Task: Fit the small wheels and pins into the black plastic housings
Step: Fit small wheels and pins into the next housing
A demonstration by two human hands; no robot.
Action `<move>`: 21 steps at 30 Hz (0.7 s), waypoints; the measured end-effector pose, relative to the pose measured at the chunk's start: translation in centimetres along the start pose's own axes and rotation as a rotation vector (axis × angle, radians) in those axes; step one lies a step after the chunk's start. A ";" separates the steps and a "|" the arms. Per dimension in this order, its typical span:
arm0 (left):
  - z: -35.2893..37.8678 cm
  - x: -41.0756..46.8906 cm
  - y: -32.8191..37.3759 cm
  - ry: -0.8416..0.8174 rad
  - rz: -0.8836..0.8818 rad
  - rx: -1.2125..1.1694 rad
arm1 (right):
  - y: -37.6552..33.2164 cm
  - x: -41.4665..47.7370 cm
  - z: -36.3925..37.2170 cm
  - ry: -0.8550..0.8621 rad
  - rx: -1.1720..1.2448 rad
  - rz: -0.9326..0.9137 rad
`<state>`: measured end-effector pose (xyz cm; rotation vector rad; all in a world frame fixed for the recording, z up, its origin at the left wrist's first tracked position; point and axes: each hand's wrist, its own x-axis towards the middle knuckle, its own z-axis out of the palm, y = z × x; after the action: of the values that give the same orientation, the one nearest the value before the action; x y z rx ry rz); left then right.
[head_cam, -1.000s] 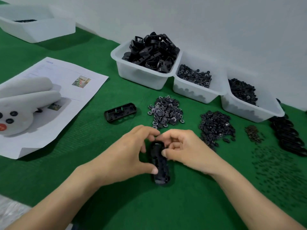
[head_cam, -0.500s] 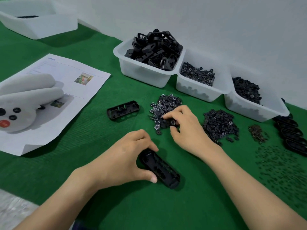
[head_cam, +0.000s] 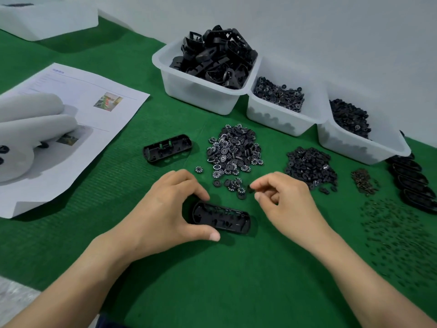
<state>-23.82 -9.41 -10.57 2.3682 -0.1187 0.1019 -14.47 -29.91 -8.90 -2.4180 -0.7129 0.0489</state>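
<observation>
My left hand [head_cam: 165, 209] clamps the housing [head_cam: 222, 217] between thumb and fingers, while my right hand [head_cam: 286, 197], just beyond it, pinches narrowly, on a wheel or not I cannot tell; next, I judge, comes seating a wheel inside.

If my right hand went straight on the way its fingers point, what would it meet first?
Likely the loose small black toothed wheels lying just left of the right hand's fingers; depth is unclear.
</observation>
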 end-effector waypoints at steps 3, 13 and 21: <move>-0.1 0.0 -0.1 -0.015 0.000 -0.002 | -0.1 0.2 0.3 -0.012 -0.066 -0.019; -0.1 -0.3 0.2 -0.030 0.042 0.030 | -0.9 0.0 0.7 0.005 -0.041 -0.031; 0.1 -0.3 0.1 -0.005 0.029 0.028 | -1.1 0.1 1.1 -0.005 -0.083 0.006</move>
<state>-24.10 -9.52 -10.57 2.3952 -0.1546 0.1117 -15.12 -28.49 -9.13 -2.5001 -0.7226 0.0289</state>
